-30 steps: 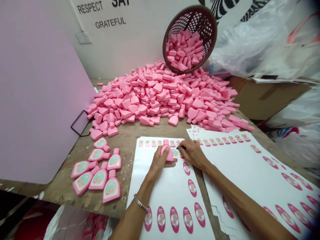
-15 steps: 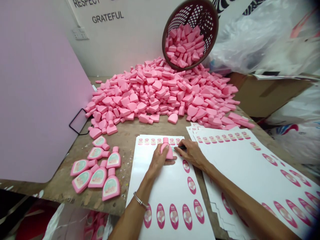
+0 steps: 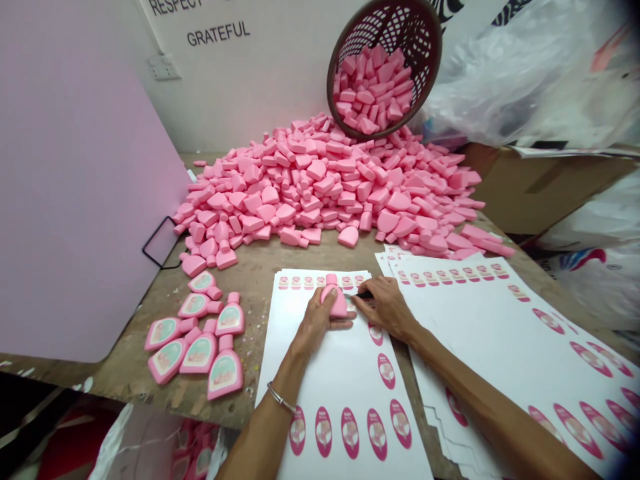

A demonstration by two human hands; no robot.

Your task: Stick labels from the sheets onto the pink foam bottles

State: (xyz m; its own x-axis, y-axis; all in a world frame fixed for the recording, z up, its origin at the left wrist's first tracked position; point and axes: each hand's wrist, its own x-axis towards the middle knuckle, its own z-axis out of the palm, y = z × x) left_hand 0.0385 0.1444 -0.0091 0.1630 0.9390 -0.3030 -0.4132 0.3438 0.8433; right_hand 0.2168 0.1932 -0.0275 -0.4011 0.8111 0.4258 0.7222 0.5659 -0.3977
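Our left hand [image 3: 311, 323] clamps a small pink plastic bottle [image 3: 340, 305], apparently for steadiness. Beside it, our right hand [image 3: 389, 308] pinches a slim black-handled tool [image 3: 366, 295] over a white paper label sheet [image 3: 333, 373].

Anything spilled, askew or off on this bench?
Brown mesh basket is tipped on its side, with pink bottles inside and heaped loosely across the table. Looks like a spill, but could be deliberate. No clear damage.
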